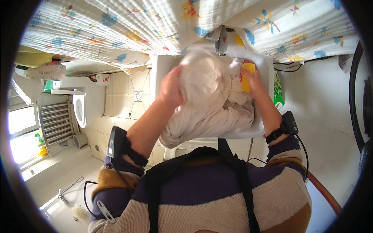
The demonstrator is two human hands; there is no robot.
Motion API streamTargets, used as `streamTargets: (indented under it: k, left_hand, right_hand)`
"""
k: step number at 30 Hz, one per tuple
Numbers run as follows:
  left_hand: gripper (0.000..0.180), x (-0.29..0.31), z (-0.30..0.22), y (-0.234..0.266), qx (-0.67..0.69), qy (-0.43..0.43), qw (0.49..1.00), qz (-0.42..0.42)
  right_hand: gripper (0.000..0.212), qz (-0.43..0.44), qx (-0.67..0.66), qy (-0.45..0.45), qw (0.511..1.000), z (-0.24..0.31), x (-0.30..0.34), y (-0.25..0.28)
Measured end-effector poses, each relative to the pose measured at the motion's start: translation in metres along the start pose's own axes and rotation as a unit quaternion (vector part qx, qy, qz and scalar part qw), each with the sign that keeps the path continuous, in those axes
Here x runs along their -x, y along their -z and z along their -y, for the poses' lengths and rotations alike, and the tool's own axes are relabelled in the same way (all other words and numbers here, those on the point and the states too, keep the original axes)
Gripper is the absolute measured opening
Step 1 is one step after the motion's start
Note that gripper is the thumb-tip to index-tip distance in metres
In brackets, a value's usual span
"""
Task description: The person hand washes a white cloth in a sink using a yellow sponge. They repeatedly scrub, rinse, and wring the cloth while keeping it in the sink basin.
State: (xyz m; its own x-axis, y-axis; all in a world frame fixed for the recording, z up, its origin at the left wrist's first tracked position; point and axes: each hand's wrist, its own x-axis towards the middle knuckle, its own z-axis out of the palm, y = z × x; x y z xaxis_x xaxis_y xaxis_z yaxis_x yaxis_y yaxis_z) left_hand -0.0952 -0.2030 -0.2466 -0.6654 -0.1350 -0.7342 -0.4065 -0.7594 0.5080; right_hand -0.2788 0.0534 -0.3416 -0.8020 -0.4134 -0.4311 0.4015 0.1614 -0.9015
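A large bundle of wet-looking white cloth (210, 93) fills the white washbasin (155, 73) and hangs over its front edge. At the bundle's left side is my left hand (172, 87), slightly blurred, closed on the cloth with its fingertips hidden. The upper part of the cloth beside it is smeared by motion. On the right, my right hand (255, 82) grips a yellow block (248, 75) that looks like a bar of laundry soap, against the cloth. Some red shows at the block's left edge. Above the cloth stands a metal faucet (221, 42).
A patterned white curtain (116, 31) hangs along the far side, close to the faucet. A green bottle (278, 92) stands right of the basin. To the left are a toilet (79, 106), a white bottle (103, 79) and a floor drain (138, 96).
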Motion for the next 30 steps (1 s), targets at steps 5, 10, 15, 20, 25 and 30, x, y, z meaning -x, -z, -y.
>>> streamTargets:
  k: [5, 10, 15, 20, 25, 30]
  left_hand:
    - [0.071, 0.0, 0.026, 0.052, 0.0, 0.09, 0.996, 0.008]
    - [0.088, 0.002, 0.044, 0.065, -0.014, 0.023, 0.998, -0.064]
    - [0.091, 0.011, 0.033, 0.055, -0.08, 0.025, 0.994, -0.069]
    - [0.09, 0.012, 0.028, 0.053, 0.02, 0.034, 0.998, -0.052]
    - [0.075, 0.006, 0.031, 0.054, 0.055, 0.065, 0.996, -0.009]
    - [0.057, 0.043, 0.013, 0.067, -0.336, -0.07, 0.936, -0.082]
  right_hand:
    - [0.037, -0.06, 0.221, 0.266, 0.936, 0.028, 0.062, -0.09]
    - [0.025, 0.167, 0.432, 0.567, 0.682, -0.012, 0.051, -0.162]
    - [0.03, 0.042, 0.55, 0.363, 0.751, -0.035, -0.043, -0.15]
    - [0.024, 0.177, 0.506, 0.349, 0.768, -0.014, 0.034, -0.161]
    - [0.035, 0.178, 0.597, 0.512, 0.591, -0.026, 0.032, -0.145]
    - [0.032, 0.026, 0.503, 0.396, 0.768, -0.055, -0.064, -0.141]
